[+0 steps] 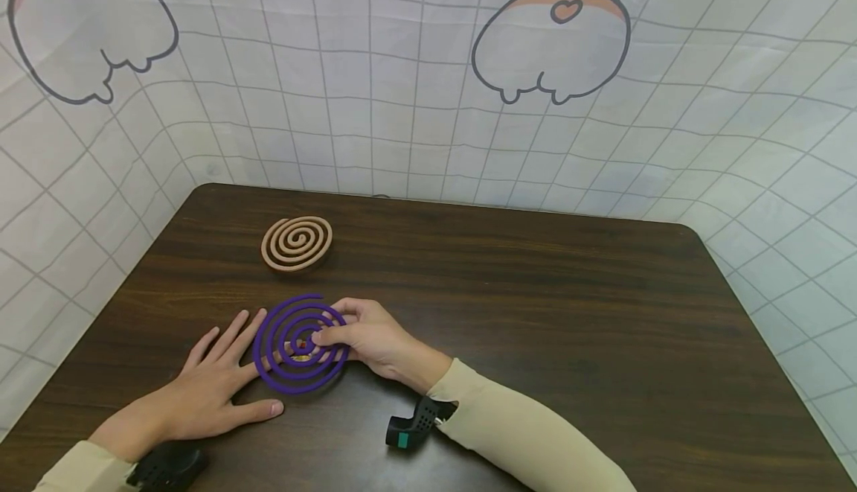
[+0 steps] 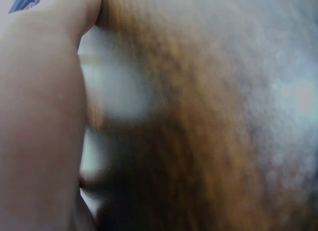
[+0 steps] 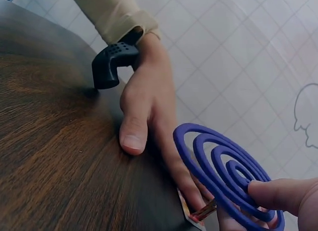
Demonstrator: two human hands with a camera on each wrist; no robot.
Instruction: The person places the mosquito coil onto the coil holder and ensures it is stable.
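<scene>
A purple spiral coil (image 1: pixel 294 390), shaped like a mosquito coil, is held in my right hand (image 1: pixel 384 339). The thumb presses on its centre from above, and the other fingers are partly hidden underneath. My left hand (image 1: pixel 207 399) lies on the table with fingers spread. Its index finger reaches under the coil, to a small flat red and yellow piece (image 3: pixel 194 217), mostly covered, kind unclear. In the right wrist view the coil (image 3: pixel 180 146) is tilted above the table, beside the left fingers. Farther back is a tan spiral coil (image 1: pixel 301 239), seemingly raised slightly off the tabletop.
The dark wood table (image 1: pixel 535 313) has rounded far corners. White gridded cloth (image 1: pixel 415 90) with cartoon animal drawings hangs behind it and along the sides. A black camera mount (image 1: pixel 411 429) juts out from the right wrist, and another (image 1: pixel 170 466) sits at the left wrist.
</scene>
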